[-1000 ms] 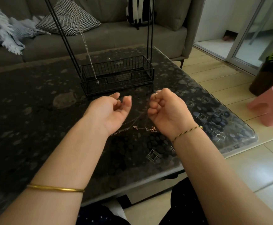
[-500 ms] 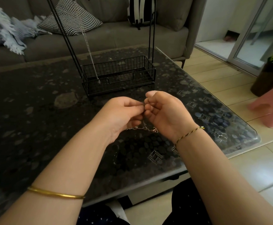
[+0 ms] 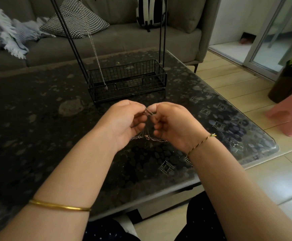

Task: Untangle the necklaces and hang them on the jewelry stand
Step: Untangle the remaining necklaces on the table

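Thin tangled necklaces (image 3: 148,137) hang between my two hands just above the dark glass table (image 3: 37,129). My left hand (image 3: 124,122) pinches the chains at its fingertips, and my right hand (image 3: 173,124) pinches them right beside it, fingertips nearly touching. The loose loops trail down to the table below my palms. The black wire jewelry stand (image 3: 127,80) sits just beyond my hands, with a basket base and tall uprights. One silver chain (image 3: 96,56) hangs from its top on the left side, its end near the basket's front.
A grey sofa (image 3: 107,40) with a houndstooth cushion (image 3: 75,21) and a pale blanket (image 3: 6,33) runs behind the table. A pink stool (image 3: 291,113) stands on the tiled floor to the right. The table's right corner (image 3: 272,146) is rounded glass.
My hands were apart and open-palmed over the necklaces a second ago; they came together, pinched the chains and lifted them slightly off the table.
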### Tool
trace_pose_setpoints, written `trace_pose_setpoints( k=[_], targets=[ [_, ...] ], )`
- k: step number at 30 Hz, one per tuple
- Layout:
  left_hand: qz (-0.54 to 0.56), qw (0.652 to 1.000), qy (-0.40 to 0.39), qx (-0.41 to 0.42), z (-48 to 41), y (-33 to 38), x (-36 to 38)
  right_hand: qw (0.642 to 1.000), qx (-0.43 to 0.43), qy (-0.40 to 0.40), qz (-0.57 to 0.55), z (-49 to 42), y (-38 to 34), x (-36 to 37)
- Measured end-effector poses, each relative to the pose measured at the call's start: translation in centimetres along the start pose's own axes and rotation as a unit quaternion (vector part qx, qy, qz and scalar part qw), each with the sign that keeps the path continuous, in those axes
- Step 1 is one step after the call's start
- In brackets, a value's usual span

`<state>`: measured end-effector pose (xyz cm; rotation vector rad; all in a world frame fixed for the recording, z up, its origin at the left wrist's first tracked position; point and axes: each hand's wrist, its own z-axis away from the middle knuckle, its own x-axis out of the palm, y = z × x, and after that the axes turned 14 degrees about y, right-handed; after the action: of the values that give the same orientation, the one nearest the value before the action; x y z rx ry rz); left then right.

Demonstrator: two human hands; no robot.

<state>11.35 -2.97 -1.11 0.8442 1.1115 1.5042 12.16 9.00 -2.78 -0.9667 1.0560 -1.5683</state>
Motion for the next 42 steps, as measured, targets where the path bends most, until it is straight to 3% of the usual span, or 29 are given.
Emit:
trace_pose_setpoints(
  k=[4,13,23,28,35,42],
  targets=[
    [-0.036,0.999,-0.009,0.026,-0.14,-0.26,-0.09,0.991,-0.076,0.065,0.093,-0.08,0.26,0.20],
    [-0.130,0.986,-0.051,0.095,-0.06,-0.45,-0.03,0.994,0.071,0.048,-0.073,-0.42,0.00,-0.37],
    [-0.116,0.987,-0.025,0.113,-0.21,-0.50,-0.23,0.996,0.072,0.002,-0.056,-0.46,-0.03,-0.63],
    [-0.063,0.995,-0.015,0.073,-0.14,-0.11,-0.11,0.999,0.030,0.017,-0.012,-0.37,0.10,-0.45],
    [-0.072,0.994,0.001,0.079,-0.27,-0.41,0.00,0.988,-0.110,0.037,0.104,-0.26,0.38,-0.28],
    [-0.162,0.955,0.049,0.245,-0.25,-1.02,0.29,1.000,0.013,-0.004,-0.021,0.06,0.17,0.16]
  ],
)
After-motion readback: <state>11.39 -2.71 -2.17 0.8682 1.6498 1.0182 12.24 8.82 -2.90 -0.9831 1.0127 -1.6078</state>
